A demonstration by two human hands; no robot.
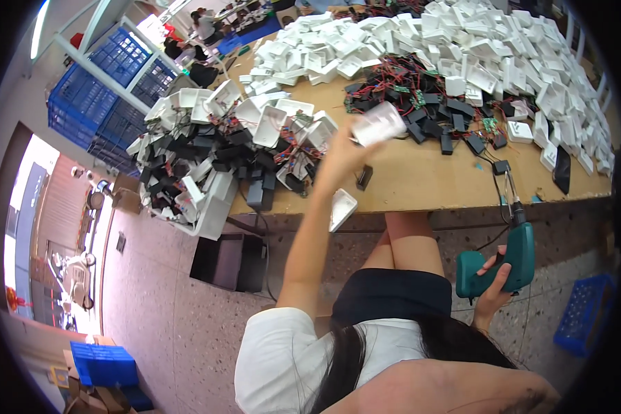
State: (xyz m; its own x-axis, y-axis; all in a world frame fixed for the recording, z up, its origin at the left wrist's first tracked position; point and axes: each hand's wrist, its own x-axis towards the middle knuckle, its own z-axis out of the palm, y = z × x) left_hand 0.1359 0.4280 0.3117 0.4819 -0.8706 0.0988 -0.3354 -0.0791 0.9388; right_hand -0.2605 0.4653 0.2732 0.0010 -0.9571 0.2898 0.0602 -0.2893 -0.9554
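Observation:
Over the tabletop, my left hand [345,153] is closed around a white plastic housing [381,124], slightly blurred. My right hand [492,288] grips the handle of a green power screwdriver [521,252] at the table's front right, its bit pointing up toward the table edge. Near my left forearm, an open white housing shell [343,209] sits at the front edge. A small black block [364,178] lies just beyond it. Behind the held housing is a heap of black parts with red wires and green circuit boards [410,90].
White housings [421,41] cover the back and right of the brown table [421,181]. On the left, a white bin [217,207] overflows with black parts, wires and shells. A black crate [229,262] stands on the floor; a blue basket [584,314] is at right.

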